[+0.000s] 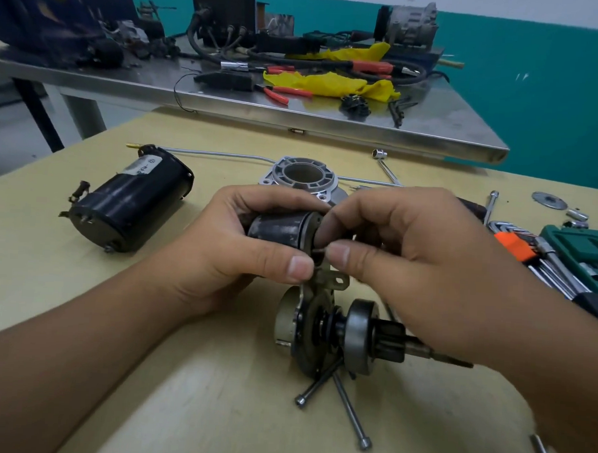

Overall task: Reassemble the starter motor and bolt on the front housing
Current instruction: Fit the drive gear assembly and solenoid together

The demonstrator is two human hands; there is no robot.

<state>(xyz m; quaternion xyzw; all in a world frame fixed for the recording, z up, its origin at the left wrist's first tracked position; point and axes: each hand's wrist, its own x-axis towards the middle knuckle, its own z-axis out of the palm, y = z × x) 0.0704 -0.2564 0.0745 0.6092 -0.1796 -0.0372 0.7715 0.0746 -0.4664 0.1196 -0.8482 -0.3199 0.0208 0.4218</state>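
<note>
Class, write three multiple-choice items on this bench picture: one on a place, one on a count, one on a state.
1. Where does the black motor case lie?
A. left of the hands
B. on the steel table
C. in the toolbox

2. How many long bolts lie at the near table edge?
A. none
B. two
C. five

3. What is the left hand doing?
A. lying flat
B. gripping the solenoid
C. pointing

Key: 1 A, it lies on the yellow table; 2 B, two cross there; 3 B, fingers curl round it.

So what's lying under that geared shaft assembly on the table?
Two long bolts cross beneath the geared shaft assembly, heads pointing toward the camera. Their far ends are hidden under it.
</note>
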